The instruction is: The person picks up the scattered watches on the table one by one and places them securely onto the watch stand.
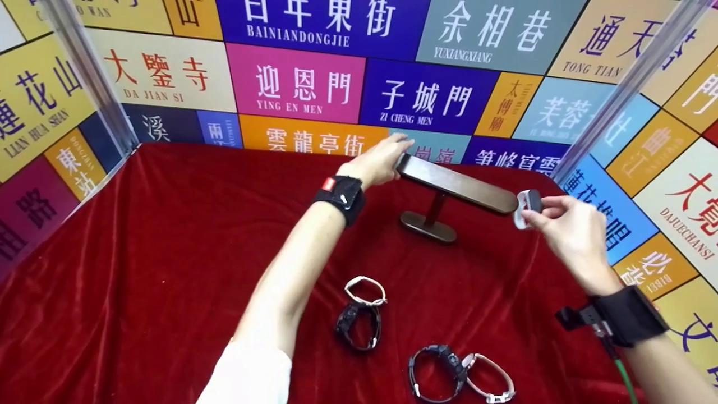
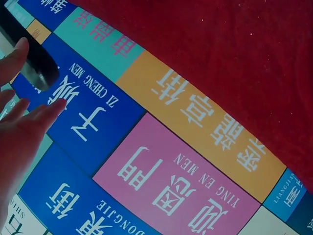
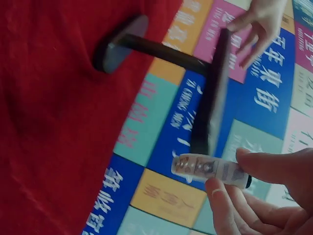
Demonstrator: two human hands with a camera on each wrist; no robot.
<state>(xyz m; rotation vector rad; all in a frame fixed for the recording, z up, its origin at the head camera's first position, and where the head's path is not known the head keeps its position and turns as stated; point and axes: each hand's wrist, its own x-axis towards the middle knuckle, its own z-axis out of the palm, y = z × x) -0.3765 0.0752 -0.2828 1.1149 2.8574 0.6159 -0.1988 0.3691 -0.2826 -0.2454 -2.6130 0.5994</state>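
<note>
A dark T-shaped stand has a long bar (image 1: 460,184) raised on a post above an oval base (image 1: 427,226). My left hand (image 1: 377,163) is at the bar's far left end; in the left wrist view this hand (image 2: 24,137) has loosely spread fingers beside the bar end (image 2: 41,73). At the opposite end, my right hand (image 1: 575,233) pinches a pale looped band with a dark part (image 1: 534,201). The right wrist view shows the band (image 3: 205,166) between thumb and fingers, against the bar's tip; whether it encircles the tip I cannot tell.
Nearer on the red cloth (image 1: 168,269) lie a cream band (image 1: 359,281), a black watch (image 1: 346,318), another black watch (image 1: 453,362) and a pale pink band (image 1: 499,375). Printed panels (image 1: 303,81) and clear corner posts (image 1: 104,90) stand behind.
</note>
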